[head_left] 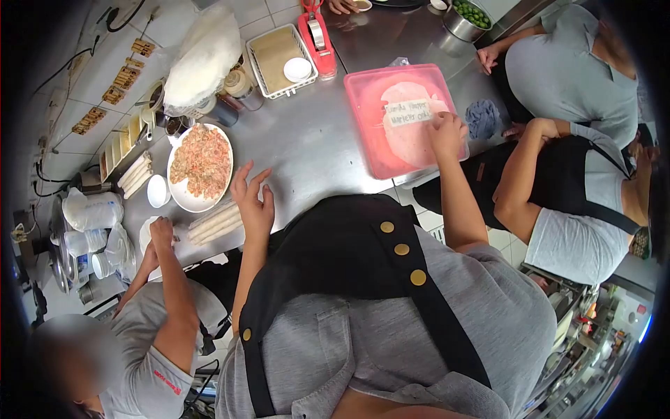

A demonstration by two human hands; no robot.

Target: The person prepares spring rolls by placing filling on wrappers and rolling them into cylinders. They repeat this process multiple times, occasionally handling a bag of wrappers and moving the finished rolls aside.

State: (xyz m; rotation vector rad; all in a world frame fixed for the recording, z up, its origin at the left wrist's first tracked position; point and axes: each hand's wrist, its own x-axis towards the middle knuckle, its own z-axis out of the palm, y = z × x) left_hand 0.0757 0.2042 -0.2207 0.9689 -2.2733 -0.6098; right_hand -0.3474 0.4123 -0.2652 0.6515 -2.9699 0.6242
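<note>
A pink plastic container [366, 133] with a translucent lid lies on the steel table in front of me. A white handwritten label [408, 113] is on its top. My right hand [447, 133] is over the container's right part, its fingers bunched at the label's right end; the fingertips are partly hidden. My left hand [253, 199] is raised with fingers apart and nothing in it. Close to it are several pale rolled wrappers [213, 225] and a white oval plate [202, 202] of orange-pink chopped filling [202, 162].
A co-worker's hands [160, 234] work at a round white wrapper at left. Two people stand at right. A red tape dispenser [317, 42], white basket [255, 52], bottles [242, 87] and a metal pot of green fruit [469, 22] stand farther back. A grey cloth [481, 119] lies right of the container.
</note>
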